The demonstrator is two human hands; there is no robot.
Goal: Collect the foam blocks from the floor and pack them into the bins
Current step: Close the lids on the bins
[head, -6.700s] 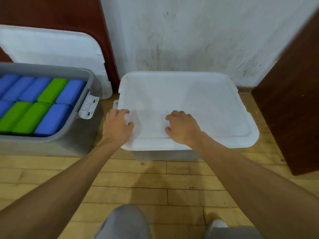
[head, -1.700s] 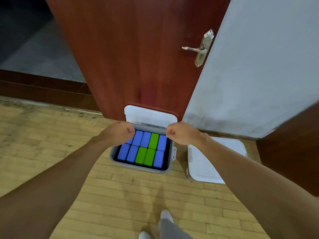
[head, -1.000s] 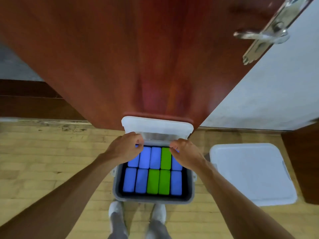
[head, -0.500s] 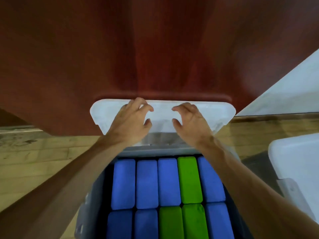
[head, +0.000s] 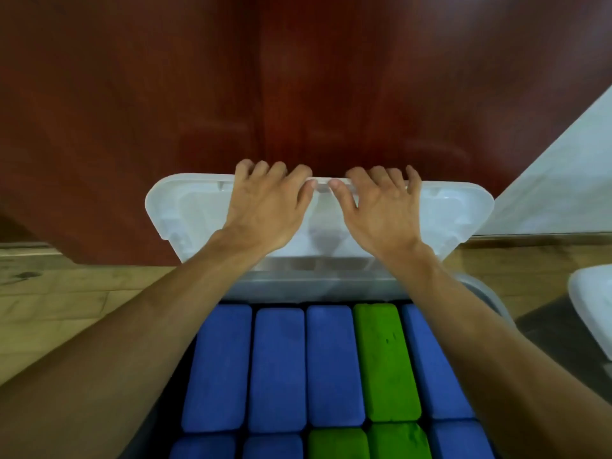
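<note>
Lid (head: 198, 213): translucent white plastic, smooth, faint sheen.
Blocks (head: 278, 369): foam, matt, finely grained.
Bin (head: 483, 293): grey plastic, smooth.
Door (head: 298, 77): red-brown wood, satin gloss.
Floor (head: 59, 303): pale wood boards, dull, scuffed.
Wall (head: 563, 187): white paint, matt, faintly mottled.

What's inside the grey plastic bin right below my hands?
Blue foam blocks and green foam blocks packed side by side in rows. Anything beneath this top layer is covered, and your forearms hide parts of the outer blocks.
</note>
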